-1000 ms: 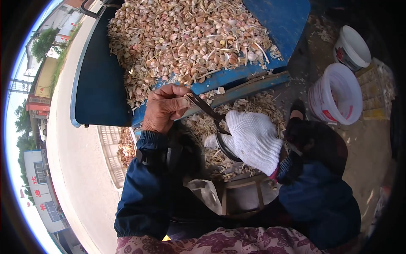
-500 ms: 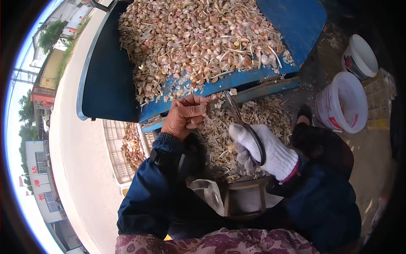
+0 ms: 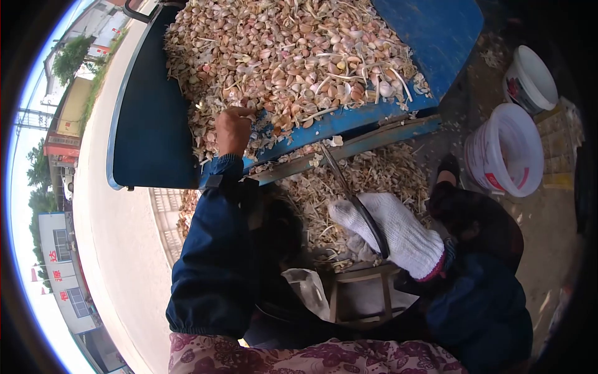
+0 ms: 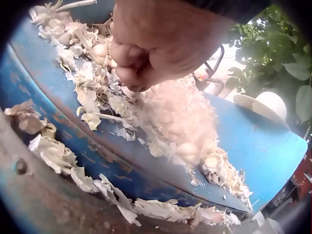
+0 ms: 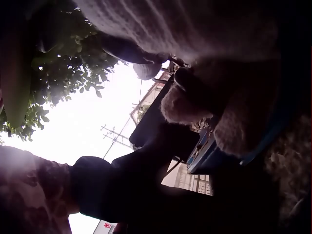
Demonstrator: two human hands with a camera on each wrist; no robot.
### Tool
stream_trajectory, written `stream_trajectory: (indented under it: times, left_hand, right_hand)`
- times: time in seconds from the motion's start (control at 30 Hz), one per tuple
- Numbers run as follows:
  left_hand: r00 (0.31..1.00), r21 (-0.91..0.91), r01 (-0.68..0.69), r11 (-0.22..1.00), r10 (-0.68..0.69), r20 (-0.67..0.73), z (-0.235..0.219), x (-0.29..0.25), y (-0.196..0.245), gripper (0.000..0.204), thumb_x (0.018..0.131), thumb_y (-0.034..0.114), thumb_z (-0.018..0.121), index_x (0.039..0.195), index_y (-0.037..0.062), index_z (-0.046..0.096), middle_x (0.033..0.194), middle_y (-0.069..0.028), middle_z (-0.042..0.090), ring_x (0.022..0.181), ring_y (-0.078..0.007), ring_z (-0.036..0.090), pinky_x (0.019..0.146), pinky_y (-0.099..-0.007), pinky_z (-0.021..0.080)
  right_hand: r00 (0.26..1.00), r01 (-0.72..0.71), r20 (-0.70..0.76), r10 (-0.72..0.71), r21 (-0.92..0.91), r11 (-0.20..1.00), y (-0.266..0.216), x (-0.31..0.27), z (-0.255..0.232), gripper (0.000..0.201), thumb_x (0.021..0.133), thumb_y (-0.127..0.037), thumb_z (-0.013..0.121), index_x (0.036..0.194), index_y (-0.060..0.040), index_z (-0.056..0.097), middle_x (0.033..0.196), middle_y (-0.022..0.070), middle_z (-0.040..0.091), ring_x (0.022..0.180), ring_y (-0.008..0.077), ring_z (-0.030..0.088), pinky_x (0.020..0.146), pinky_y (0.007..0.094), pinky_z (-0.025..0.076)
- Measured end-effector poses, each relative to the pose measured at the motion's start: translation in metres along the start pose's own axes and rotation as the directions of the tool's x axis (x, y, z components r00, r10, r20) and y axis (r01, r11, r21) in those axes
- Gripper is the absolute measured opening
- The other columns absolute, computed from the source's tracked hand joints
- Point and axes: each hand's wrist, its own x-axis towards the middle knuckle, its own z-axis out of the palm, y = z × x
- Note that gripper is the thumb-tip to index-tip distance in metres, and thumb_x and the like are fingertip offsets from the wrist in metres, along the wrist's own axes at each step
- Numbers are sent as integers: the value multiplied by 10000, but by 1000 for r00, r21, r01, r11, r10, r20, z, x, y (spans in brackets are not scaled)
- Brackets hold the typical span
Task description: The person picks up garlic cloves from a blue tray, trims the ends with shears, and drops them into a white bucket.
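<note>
Nearest the body, above a small wooden stool (image 3: pixel 358 293), the right hand (image 3: pixel 398 234) — in a white knit glove — is curled round the handles of a pair of shears (image 3: pixel 352 196), whose blades point up and away toward the cart. From the right wrist view only the gloved fingers (image 5: pixel 187 105) show, bent round something dark; the blades are out of sight there. No garlic sits between the blades just now, so a cut does not look to be in hand.

Just beyond the shears lies a heap of trimmings (image 3: pixel 361 177), stalks and papery skin on the ground below the cart's edge. It is sizeable, which suggests a good share of trimming is already done.

Further out, the bare left hand (image 3: pixel 233 131) reaches over the lip of the blue cart bed (image 3: pixel 156 124) into the near edge of the garlic pile (image 3: pixel 293 56). Its fingers (image 4: pixel 129 63) are curled down among bulbs and husks, apparently closing on one — whether a bulb is truly gripped I cannot tell.

The pile fills most of the bed, so by my reckoning far more remains than is finished. To the right stand two white buckets (image 3: pixel 507 149).
</note>
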Motion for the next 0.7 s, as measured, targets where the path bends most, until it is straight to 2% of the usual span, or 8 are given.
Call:
stream_trajectory:
  times: [0.03, 0.27, 0.47, 0.5, 0.53, 0.57, 0.63, 0.7]
  left_hand:
    - [986, 98, -155, 983, 160, -38, 4, -2, -1, 218, 733, 46, 659, 926, 77, 754, 937, -175, 695, 857, -350, 664, 809, -414, 518]
    - [959, 147, -283, 948, 278, 53, 2, -4, 9, 142, 760, 61, 641, 876, 45, 722, 948, -189, 680, 830, -358, 660, 749, -410, 522]
    - [969, 68, -247, 967, 248, -12, 6, -9, -1, 102, 760, 25, 626, 832, -9, 690, 691, -161, 645, 670, -307, 659, 606, -387, 510]
    - [992, -178, 25, 984, -3, 126, -5, -13, 13, 88, 767, 12, 631, 828, -19, 687, 646, -108, 622, 625, -231, 636, 545, -335, 479]
    - [927, -364, 321, 874, -210, 312, -17, -18, 29, 74, 774, -2, 635, 824, -29, 683, 601, -55, 598, 580, -156, 612, 484, -283, 448]
    - [874, -499, 446, 743, -242, 421, -30, -25, 48, 98, 784, -20, 655, 879, -33, 675, 650, 4, 595, 558, -48, 539, 441, -189, 370]
    - [839, -572, 505, 646, -213, 500, -43, -39, 71, 129, 786, -19, 660, 914, -30, 669, 666, -2, 605, 545, -49, 535, 441, -181, 365]
    - [795, -669, 564, 484, -99, 599, -54, -55, 88, 213, 764, -22, 703, 972, -34, 658, 718, -16, 634, 526, -56, 540, 442, -169, 368]
  right_hand:
    - [1000, 15, -8, -15, -4, 1000, 1, 0, -1, 384, 903, -400, 661, 800, -45, 556, 598, -3, 506, 491, 62, 506, 420, 212, 403]
    - [996, 83, -15, -84, -71, 994, -4, -7, -2, 445, 897, -456, 647, 773, -38, 561, 599, 14, 532, 490, 77, 524, 435, 225, 425]
    - [996, 62, -45, -77, -276, 959, 1, 2, -1, 501, 883, -517, 637, 759, -34, 583, 589, 11, 551, 504, 85, 552, 450, 238, 443]
    - [975, 147, -85, -206, -451, 880, 10, 10, 0, 520, 868, -530, 646, 760, -25, 584, 572, 33, 557, 501, 119, 570, 455, 259, 451]
    - [936, 209, -101, -338, -612, 762, 15, 13, 1, 540, 853, -542, 655, 761, -15, 586, 555, 54, 563, 497, 152, 588, 460, 280, 459]
    - [935, 211, -102, -341, -610, 764, 14, 13, 2, 540, 853, -542, 655, 761, -15, 586, 555, 54, 563, 497, 152, 588, 460, 280, 459]
    - [836, 246, -91, -541, -819, 518, 11, 9, 5, 602, 818, -591, 652, 755, 2, 572, 534, 122, 560, 510, 266, 610, 480, 357, 474]
    - [815, 226, -110, -569, -844, 486, 6, 5, 8, 627, 803, -616, 645, 748, 3, 563, 537, 146, 558, 526, 308, 612, 493, 390, 476]
